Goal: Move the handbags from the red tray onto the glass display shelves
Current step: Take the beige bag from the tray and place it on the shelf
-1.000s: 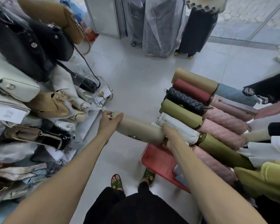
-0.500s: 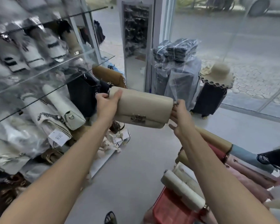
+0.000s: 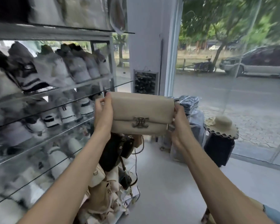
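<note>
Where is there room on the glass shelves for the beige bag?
The right end of the glass shelf, between the last white bag and the pillar, looks bare. Further left it is packed with bags. The left hand and right hand hold the beige bag beside that gap.

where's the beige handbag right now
In the head view, the beige handbag is held up at centre, left hand on its left end and right hand on its right end, just right of the glass shelves.
</note>
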### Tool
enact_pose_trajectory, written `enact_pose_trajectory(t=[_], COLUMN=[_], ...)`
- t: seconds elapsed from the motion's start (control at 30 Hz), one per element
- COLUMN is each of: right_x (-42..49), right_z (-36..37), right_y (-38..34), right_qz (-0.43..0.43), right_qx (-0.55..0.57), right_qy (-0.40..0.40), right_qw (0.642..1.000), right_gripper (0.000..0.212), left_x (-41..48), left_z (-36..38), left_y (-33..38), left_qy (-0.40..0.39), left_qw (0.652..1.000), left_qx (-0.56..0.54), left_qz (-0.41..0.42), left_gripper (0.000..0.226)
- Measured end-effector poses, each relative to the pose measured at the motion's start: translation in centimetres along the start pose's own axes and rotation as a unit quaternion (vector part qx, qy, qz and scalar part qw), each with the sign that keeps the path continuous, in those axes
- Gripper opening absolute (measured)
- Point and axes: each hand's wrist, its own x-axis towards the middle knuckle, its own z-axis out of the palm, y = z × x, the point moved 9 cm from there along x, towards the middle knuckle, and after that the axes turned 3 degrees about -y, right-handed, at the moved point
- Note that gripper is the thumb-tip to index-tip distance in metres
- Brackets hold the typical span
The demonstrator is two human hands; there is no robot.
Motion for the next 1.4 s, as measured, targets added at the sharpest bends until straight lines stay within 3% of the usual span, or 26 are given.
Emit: enact_pose_trajectory(t=[0.1, 0.27, 0.5, 0.73, 1.0, 1.13, 1.4], right_x=[1.2, 4.0, 7.6, 14.7, 24.2, 28.7, 34.2], right_z=[3.8, 9.4, 15.7, 20.5, 25.1, 26.5, 28.2], right_y=[-2.0, -4.7, -6.2, -8.0, -7.7, -7.6, -7.7], right_qz=[-0.027, -0.073, -0.061, -0.058, -0.032, -0.031, -0.051], right_qx=[-0.001, -0.014, -0.070, -0.045, -0.051, -0.062, -0.087], right_qy=[-0.021, -0.052, -0.110, -0.154, -0.244, -0.276, -0.302], right_qw=[0.999, 0.996, 0.990, 0.985, 0.968, 0.959, 0.948], right_gripper=[0.039, 0.024, 0.054, 0.062, 0.061, 0.046, 0.048], left_x=[2.1, 5.6, 11.6, 16.5, 22.2, 25.3, 29.5], left_z=[-1.1, -3.1, -5.6, -4.7, -2.8, -2.1, -0.5], left_y=[2.6, 5.8, 7.2, 8.2, 10.2, 8.1, 5.2], left_qy=[-0.042, -0.074, -0.029, -0.028, 0.081, 0.102, 0.124], left_qw=[0.999, 0.995, 0.995, 0.996, 0.992, 0.992, 0.991], left_qx=[0.001, -0.021, -0.058, -0.018, 0.022, 0.009, -0.003], left_qz=[0.032, 0.065, 0.079, 0.079, 0.093, 0.077, 0.054], left_gripper=[0.047, 0.046, 0.029, 0.072, 0.059, 0.078, 0.098])
